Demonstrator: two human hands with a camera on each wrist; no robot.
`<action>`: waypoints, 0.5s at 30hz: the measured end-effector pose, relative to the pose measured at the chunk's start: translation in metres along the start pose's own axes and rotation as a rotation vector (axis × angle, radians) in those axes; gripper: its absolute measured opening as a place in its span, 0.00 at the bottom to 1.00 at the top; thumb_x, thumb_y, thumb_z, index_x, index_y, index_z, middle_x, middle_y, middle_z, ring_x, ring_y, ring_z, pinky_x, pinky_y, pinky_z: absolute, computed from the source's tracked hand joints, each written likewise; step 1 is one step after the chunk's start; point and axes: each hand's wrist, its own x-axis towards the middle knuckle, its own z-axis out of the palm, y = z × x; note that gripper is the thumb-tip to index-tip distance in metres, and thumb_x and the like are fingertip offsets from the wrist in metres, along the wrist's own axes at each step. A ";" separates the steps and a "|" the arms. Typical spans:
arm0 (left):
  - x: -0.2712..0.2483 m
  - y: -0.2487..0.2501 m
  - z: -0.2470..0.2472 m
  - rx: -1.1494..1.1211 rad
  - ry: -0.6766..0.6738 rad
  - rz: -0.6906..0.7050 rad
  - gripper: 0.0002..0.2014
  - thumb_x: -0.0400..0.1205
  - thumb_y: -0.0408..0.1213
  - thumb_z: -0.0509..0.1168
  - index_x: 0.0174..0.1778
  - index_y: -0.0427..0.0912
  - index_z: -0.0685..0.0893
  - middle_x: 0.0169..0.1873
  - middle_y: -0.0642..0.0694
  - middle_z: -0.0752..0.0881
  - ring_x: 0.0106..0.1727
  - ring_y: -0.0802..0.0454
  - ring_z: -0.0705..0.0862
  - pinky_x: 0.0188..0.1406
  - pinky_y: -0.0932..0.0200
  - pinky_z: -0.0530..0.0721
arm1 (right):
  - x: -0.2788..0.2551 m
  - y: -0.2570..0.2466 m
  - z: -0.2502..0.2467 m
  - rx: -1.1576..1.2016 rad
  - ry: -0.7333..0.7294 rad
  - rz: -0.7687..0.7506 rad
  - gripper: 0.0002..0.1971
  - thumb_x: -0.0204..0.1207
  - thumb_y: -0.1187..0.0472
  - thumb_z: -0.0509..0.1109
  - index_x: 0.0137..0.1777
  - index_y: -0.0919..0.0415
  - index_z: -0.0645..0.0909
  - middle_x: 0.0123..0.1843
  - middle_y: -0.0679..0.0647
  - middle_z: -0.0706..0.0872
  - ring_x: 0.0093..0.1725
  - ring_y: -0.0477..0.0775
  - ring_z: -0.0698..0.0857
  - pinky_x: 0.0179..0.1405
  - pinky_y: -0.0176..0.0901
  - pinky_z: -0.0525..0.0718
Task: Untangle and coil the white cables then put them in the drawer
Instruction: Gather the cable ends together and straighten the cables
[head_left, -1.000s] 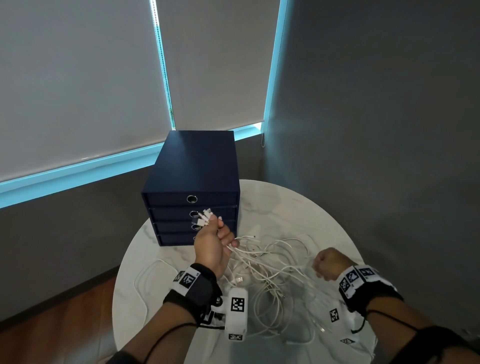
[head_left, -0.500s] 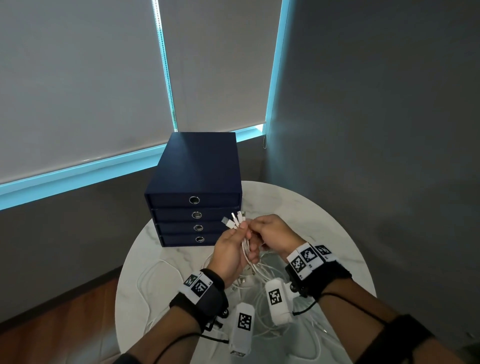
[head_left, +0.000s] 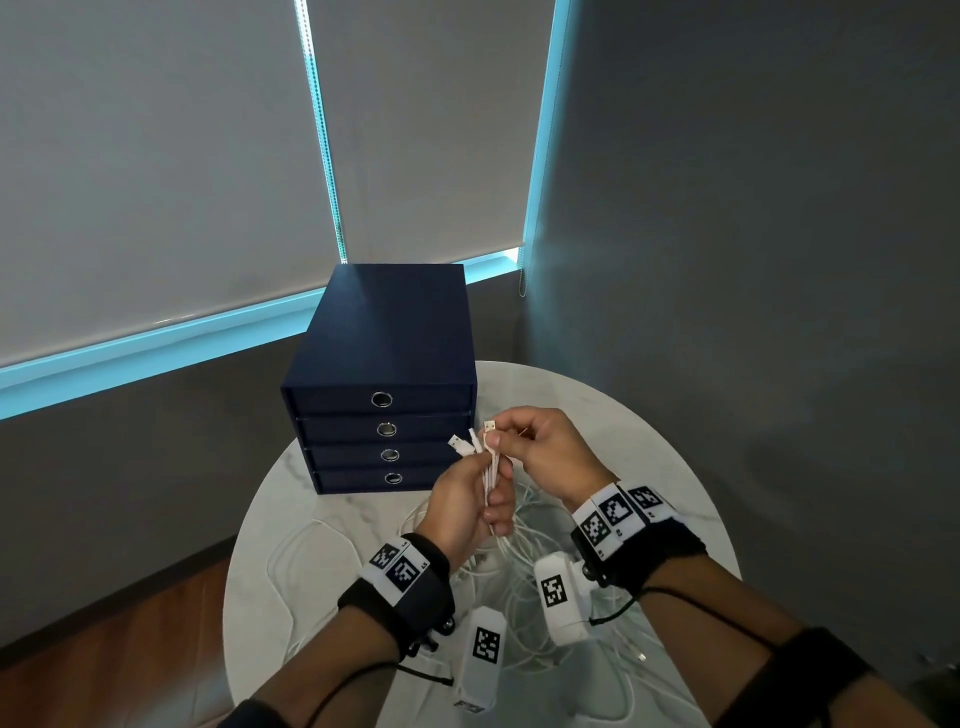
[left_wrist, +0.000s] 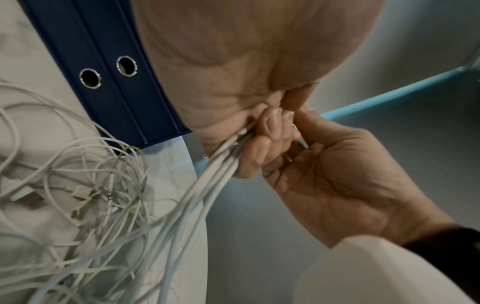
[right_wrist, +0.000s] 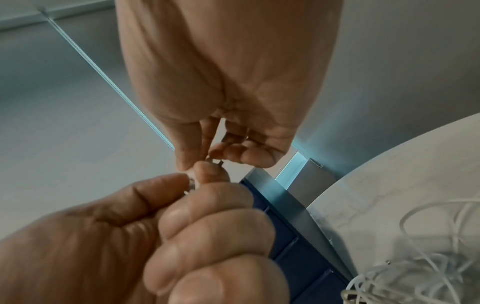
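Observation:
My left hand (head_left: 470, 499) grips a bundle of white cables (head_left: 491, 475) upright above the table, their plug ends (head_left: 470, 441) sticking out above the fist. In the left wrist view the cables (left_wrist: 207, 176) run down from the curled fingers (left_wrist: 262, 152) to a tangled heap (left_wrist: 85, 197) on the table. My right hand (head_left: 540, 447) meets the left from the right and pinches one plug end (head_left: 489, 427) at the top of the bundle; the right wrist view shows its fingertips (right_wrist: 221, 152) on that plug. The blue drawer unit (head_left: 384, 379) stands behind, all its drawers closed.
The round white marble table (head_left: 623, 431) carries the loose tangle (head_left: 524, 577) beneath my wrists. A grey wall rises close on the right, window blinds at the back, and wooden floor (head_left: 104, 649) lies below on the left.
My right hand came from the right side of the table to the left hand and took hold of a plug end. The left hand shifted right with the bundle and turned it more upright.

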 end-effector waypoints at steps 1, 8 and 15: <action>0.000 0.001 0.002 0.004 -0.010 -0.003 0.17 0.87 0.43 0.49 0.39 0.41 0.77 0.25 0.47 0.65 0.22 0.54 0.61 0.25 0.59 0.64 | 0.000 0.000 -0.001 0.000 0.030 0.001 0.03 0.77 0.67 0.73 0.45 0.59 0.87 0.36 0.59 0.84 0.33 0.53 0.82 0.36 0.33 0.82; 0.001 0.000 0.004 0.072 -0.082 0.008 0.12 0.78 0.45 0.56 0.37 0.39 0.75 0.24 0.44 0.67 0.23 0.50 0.66 0.28 0.55 0.74 | 0.003 0.002 0.002 0.026 0.024 0.062 0.05 0.81 0.65 0.69 0.52 0.58 0.86 0.42 0.50 0.87 0.25 0.52 0.79 0.30 0.44 0.82; -0.004 -0.005 0.008 0.088 -0.025 -0.082 0.10 0.83 0.35 0.49 0.37 0.40 0.71 0.24 0.46 0.64 0.23 0.52 0.62 0.26 0.58 0.70 | 0.001 0.001 0.015 -0.115 -0.068 0.029 0.09 0.79 0.47 0.69 0.48 0.49 0.88 0.44 0.45 0.91 0.44 0.40 0.87 0.51 0.41 0.85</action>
